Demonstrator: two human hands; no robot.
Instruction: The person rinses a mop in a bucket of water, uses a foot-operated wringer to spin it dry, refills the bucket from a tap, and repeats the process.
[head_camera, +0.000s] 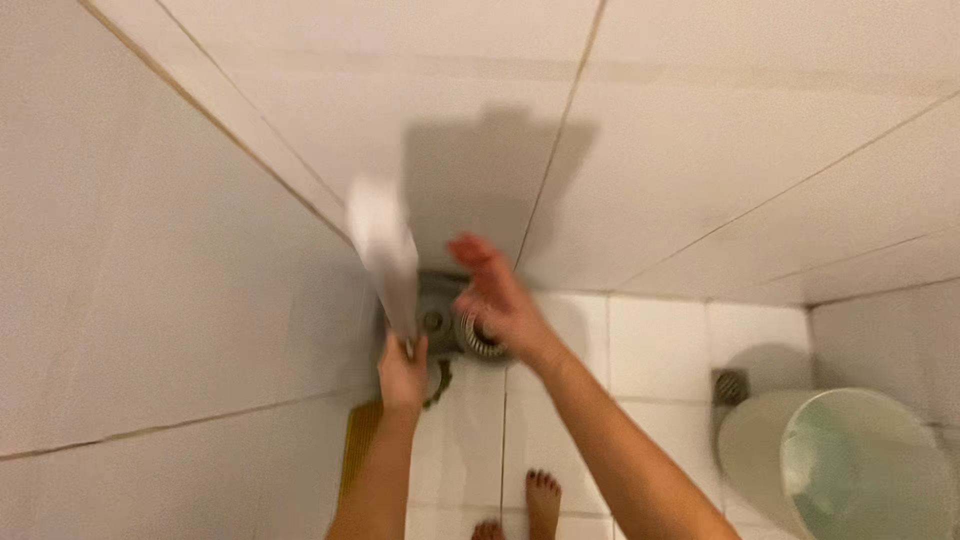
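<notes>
A white folded sheet (383, 250), blurred, is being gripped at its lower end by the left hand (402, 375), its long axis rising toward upper left of centre. The right hand (495, 295), fingers spread, is being held just right of it, above a round metal drain grate (482, 338).

Pale tiled walls (150, 250), white tiled floor (650, 350), small drain (730, 386).

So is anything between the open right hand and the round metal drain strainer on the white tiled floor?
Nothing visible: the right hand hovers at the round metal drain strainer. The left hand holds a blurred white sheet off to the side.
</notes>
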